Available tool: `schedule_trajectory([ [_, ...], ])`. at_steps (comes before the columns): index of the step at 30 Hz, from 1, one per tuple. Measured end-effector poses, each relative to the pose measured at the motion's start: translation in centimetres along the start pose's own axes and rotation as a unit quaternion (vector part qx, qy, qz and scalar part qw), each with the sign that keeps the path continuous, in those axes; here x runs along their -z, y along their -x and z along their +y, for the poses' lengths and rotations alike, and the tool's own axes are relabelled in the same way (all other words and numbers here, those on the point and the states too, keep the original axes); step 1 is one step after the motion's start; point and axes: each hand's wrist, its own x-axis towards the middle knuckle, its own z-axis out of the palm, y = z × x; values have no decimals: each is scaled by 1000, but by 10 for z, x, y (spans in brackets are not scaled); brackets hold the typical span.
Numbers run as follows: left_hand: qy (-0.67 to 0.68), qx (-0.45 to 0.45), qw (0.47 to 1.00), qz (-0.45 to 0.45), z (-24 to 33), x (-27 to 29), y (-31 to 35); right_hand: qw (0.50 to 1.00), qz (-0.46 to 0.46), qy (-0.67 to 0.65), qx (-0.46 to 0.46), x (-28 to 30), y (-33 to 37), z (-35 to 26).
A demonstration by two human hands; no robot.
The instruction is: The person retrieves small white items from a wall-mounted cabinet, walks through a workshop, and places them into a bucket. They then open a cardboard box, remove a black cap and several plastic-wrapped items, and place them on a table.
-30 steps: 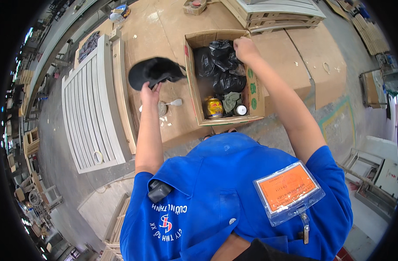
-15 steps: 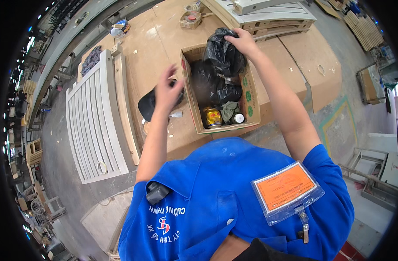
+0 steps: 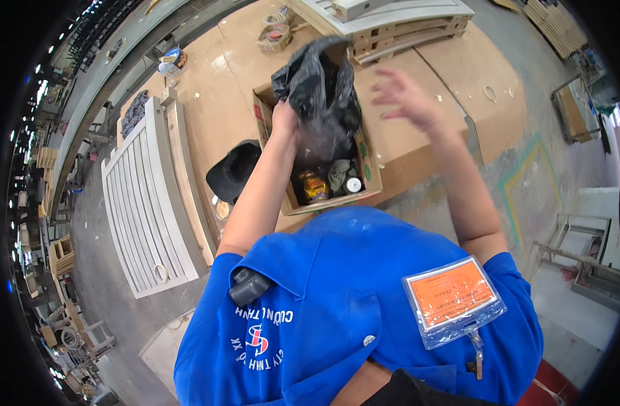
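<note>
My left hand (image 3: 284,118) grips a crumpled black plastic bag (image 3: 317,88) and holds it up over an open cardboard box (image 3: 371,177) on the wooden table. My right hand (image 3: 406,97) hovers to the right of the bag with fingers spread, holding nothing, and looks blurred. Inside the box lie a yellow tin (image 3: 314,186), a small white-capped container (image 3: 352,185) and a grey-green rag (image 3: 337,173). A black cap (image 3: 234,169) rests on the table left of the box.
A white slatted panel (image 3: 142,210) leans along the table's left side. Wooden pallets with a white panel (image 3: 398,20) sit behind the box. A roll of tape (image 3: 275,35) and small tubs (image 3: 169,62) stand at the table's far end. Concrete floor lies to the right.
My left hand left the black cap and took hold of the bag. The bag has come up out of the box. My right hand let go of it and moved right.
</note>
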Motion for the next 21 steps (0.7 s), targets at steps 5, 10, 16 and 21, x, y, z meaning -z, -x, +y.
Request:
schedule_trajectory([
  [5,53,161,984,-59,-23,-33,6,988,132,-27,70,-64,-8,55],
  [10,-76,113,990,-35,1,-12,2,986,113,-118,15,-12,-31,41],
  [16,-174,130,965,147,-29,51,35,935,208,-285,44,83,-20,15],
  [21,-822,-86,318,-464,-93,65,53,944,12,-323,73,35,-11,2],
])
